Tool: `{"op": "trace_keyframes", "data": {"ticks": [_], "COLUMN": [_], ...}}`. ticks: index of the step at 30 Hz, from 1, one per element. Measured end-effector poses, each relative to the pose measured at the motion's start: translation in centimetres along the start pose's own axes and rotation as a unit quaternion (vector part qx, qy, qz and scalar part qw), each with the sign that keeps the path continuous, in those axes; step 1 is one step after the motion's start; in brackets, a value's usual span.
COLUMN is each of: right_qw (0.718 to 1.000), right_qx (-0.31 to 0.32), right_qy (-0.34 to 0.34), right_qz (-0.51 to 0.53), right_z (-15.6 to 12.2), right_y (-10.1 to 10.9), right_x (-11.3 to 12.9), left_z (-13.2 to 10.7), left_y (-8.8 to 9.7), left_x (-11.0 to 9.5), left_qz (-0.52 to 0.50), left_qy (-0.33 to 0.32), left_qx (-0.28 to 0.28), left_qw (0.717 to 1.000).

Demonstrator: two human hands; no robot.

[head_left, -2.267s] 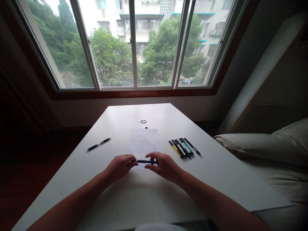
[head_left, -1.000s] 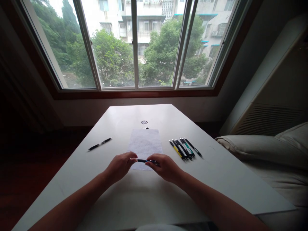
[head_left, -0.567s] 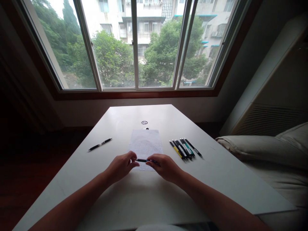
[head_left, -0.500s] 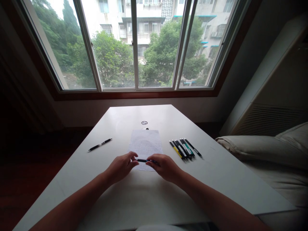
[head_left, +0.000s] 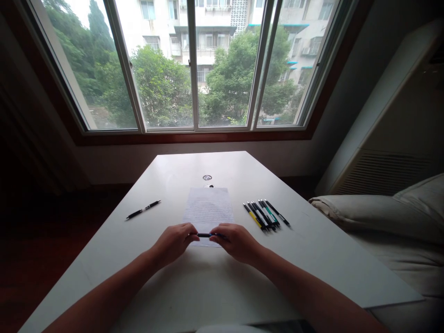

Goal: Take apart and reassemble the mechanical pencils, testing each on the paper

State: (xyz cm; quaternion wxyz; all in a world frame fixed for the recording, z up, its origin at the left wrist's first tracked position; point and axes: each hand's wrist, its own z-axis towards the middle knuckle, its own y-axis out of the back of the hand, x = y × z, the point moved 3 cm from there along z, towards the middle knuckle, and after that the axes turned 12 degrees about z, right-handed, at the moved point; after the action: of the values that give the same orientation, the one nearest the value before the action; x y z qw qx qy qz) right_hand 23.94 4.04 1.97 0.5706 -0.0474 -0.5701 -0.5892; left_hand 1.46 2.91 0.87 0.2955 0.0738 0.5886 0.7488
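Pens (head_left: 263, 215) flank the paper (head_left: 209, 206) beneath the held pen (head_left: 204, 235).

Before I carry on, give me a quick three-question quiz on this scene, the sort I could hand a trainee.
1. True or false: the left hand and the right hand both hold the same dark pen.
2. Seen from the person's side, where is the lone pen relative to the sheet of paper? A: on it. B: to its left. C: to its right.
3. Fill in: in the row of pens on the white table, the leftmost one has a ___ section.

Key: 1 true; 2 B; 3 yellow.
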Motion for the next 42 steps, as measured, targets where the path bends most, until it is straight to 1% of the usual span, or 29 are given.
{"op": "trace_keyframes", "data": {"ticks": [4, 8, 11, 13, 15, 16, 17, 20, 22, 23, 25, 28, 32, 34, 36, 38, 40, 41, 42], "right_qw": [1.000, 1.000, 1.000, 0.998, 0.991, 0.980, 0.964, 0.893, 0.860, 0.850, 0.842, 0.839, 0.834, 0.833, 0.837, 0.852, 0.883, 0.902, 0.919], "right_qx": [0.010, 0.018, -0.002, -0.023, -0.030, -0.031, -0.032, -0.045, -0.050, -0.048, -0.040, -0.022, 0.035, 0.031, 0.018, 0.032, 0.053, 0.047, 0.026], "right_qy": [-0.010, -0.019, -0.027, -0.039, -0.065, -0.081, -0.096, -0.120, -0.119, -0.116, -0.111, -0.115, -0.126, -0.112, -0.080, -0.053, -0.047, -0.048, -0.050], "right_qz": [0.010, 0.011, 0.014, 0.039, 0.116, 0.177, 0.245, 0.431, 0.494, 0.511, 0.526, 0.531, 0.536, 0.541, 0.541, 0.520, 0.464, 0.427, 0.390], "right_z": [0.0, -0.2, -0.1, 0.0, 0.1, 0.2, 0.3, 0.6, 0.6, 0.6, 0.5, 0.3, 0.1, 0.1, 0.1, 0.1, 0.0, 0.0, 0.0], "right_y": [0.0, -0.1, 0.0, 0.2, 0.4, 0.6, 0.7, 1.0, 1.1, 1.1, 1.1, 1.1, 0.7, 0.4, 0.0, -0.6, -1.4, -1.6, -1.7], "right_x": [0.2, 0.4, 0.4, 0.3, 0.1, -0.1, -0.2, -0.4, -0.4, -0.3, -0.2, -0.1, -0.1, -0.1, -0.1, 0.0, 0.1, 0.1, 0.0], "left_z": [-0.1, -0.2, 0.0, 0.2, 0.3, 0.4, 0.4, 0.4, 0.4, 0.3, 0.2, 0.1, 0.2, 0.2, 0.2, 0.1, 0.1, 0.0, 0.0], "left_y": [0.0, 0.1, 0.1, 0.1, 0.1, 0.1, 0.2, 0.4, 0.5, 0.5, 0.5, 0.4, 0.3, 0.3, 0.3, 0.3, 0.3, 0.3, 0.2], "left_x": [0.1, -0.4, -0.6, -0.4, -0.1, 0.1, 0.3, 0.5, 0.3, 0.1, -0.2, -0.2, 0.2, 0.2, -0.1, -0.8, -1.6, -1.9, -2.0], "left_qz": [0.013, 0.032, 0.054, 0.065, 0.065, 0.062, 0.057, 0.039, 0.024, 0.017, 0.005, -0.006, -0.015, -0.014, -0.009, -0.006, -0.006, -0.007, -0.008], "left_qy": [-0.002, -0.015, -0.013, -0.002, 0.011, 0.018, 0.024, 0.033, 0.029, 0.026, 0.018, 0.010, 0.003, 0.003, 0.002, -0.009, -0.033, -0.046, -0.054], "left_qx": [-0.011, -0.001, -0.012, -0.026, -0.035, -0.038, -0.041, -0.046, -0.048, -0.047, -0.046, -0.050, -0.052, -0.045, -0.037, -0.029, -0.016, -0.009, -0.003], "left_qw": [1.000, 0.999, 0.998, 0.998, 0.997, 0.997, 0.997, 0.998, 0.998, 0.998, 0.999, 0.999, 0.999, 0.999, 0.999, 1.000, 0.999, 0.999, 0.999]}}
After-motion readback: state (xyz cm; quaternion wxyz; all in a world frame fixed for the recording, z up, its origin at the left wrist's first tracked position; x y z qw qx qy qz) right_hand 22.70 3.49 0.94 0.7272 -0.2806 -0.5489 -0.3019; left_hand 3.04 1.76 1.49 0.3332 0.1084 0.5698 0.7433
